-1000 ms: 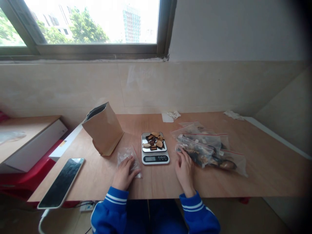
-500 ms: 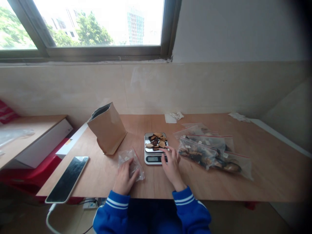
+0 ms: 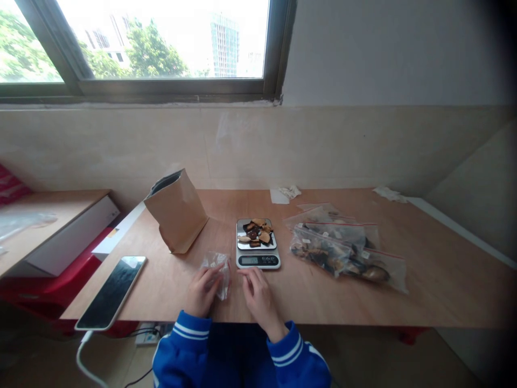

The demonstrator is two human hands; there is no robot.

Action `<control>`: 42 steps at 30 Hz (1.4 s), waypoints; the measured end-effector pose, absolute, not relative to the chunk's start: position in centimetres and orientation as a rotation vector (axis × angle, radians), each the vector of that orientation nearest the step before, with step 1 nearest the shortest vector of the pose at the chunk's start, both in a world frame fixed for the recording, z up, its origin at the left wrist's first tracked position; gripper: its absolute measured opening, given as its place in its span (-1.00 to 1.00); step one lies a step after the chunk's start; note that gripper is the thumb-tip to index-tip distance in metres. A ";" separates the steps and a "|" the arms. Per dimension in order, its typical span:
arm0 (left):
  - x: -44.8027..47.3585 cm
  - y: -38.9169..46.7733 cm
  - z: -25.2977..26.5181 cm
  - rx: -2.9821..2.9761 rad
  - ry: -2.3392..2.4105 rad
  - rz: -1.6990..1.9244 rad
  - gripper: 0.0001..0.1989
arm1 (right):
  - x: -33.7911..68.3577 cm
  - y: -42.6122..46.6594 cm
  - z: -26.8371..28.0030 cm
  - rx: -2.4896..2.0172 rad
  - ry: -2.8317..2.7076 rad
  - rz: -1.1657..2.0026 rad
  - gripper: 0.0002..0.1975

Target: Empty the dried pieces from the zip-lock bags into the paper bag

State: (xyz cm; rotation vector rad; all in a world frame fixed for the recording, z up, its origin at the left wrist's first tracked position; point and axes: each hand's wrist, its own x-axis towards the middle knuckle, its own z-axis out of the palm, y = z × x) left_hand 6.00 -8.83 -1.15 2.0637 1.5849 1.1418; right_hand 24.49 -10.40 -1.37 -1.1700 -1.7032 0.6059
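Note:
My left hand point(image 3: 205, 290) is closed on a clear zip bag point(image 3: 221, 262) with a red seal line, which looks flat and empty. Just right of the bag, my right hand point(image 3: 258, 296) holds nothing, its fingers stretched toward the bag near the front of a digital kitchen scale point(image 3: 258, 261). On the scale's metal plate lies a small heap of dried brown slices point(image 3: 257, 233), which look like dried mushroom. The display is lit, but its figures are too small to read.
An open brown paper bag point(image 3: 180, 215) stands behind my left hand. Several filled zip bags point(image 3: 343, 253) lie in a pile on the right. A phone point(image 3: 113, 291) with a cable rests at the left edge. Crumpled tissues point(image 3: 288, 192) lie near the wall.
My right hand has come away from the slices and scale, moving left and toward me, close to the zip bag. The bag has turned slightly in my left hand.

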 end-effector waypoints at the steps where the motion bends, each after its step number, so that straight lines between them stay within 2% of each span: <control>1: 6.1 -9.1 -0.9 2.043 1.563 1.191 -0.71 | 24.4 -10.5 -1.0 -1.171 -1.675 0.653 -0.73; 6: 7.7 -10.7 0.8 1.972 1.451 1.387 -0.64 | 23.1 -11.4 1.5 -1.147 -1.647 0.956 -0.75; 10: 8.7 -11.7 1.7 1.896 1.368 1.451 -0.52 | 22.2 -11.7 3.7 -1.113 -1.630 0.926 -0.78; 17: 8.5 -12.0 2.3 1.913 1.361 1.511 -0.49 | 22.2 -11.4 5.5 -0.964 -1.672 1.004 -0.71; 21: 8.7 -11.6 3.4 1.983 1.313 1.518 -0.47 | 22.4 -11.1 5.4 -1.035 -1.682 0.952 -0.77; 29: 8.6 -10.3 5.4 2.256 1.153 1.330 -0.64 | 24.4 -11.6 6.4 -1.133 -1.690 0.913 -0.79; 32: 8.8 -9.9 5.2 2.334 1.134 1.449 -0.66 | 24.9 -11.6 6.3 -1.111 -1.678 0.930 -0.76; 37: 8.4 -9.3 5.4 2.066 1.326 1.912 -0.78 | 26.6 -11.1 4.9 -1.333 -1.337 0.926 -0.64; 42: 7.5 -8.1 5.4 1.967 1.365 1.935 -0.89 | 28.2 -10.7 4.1 -1.244 -1.361 1.086 -0.56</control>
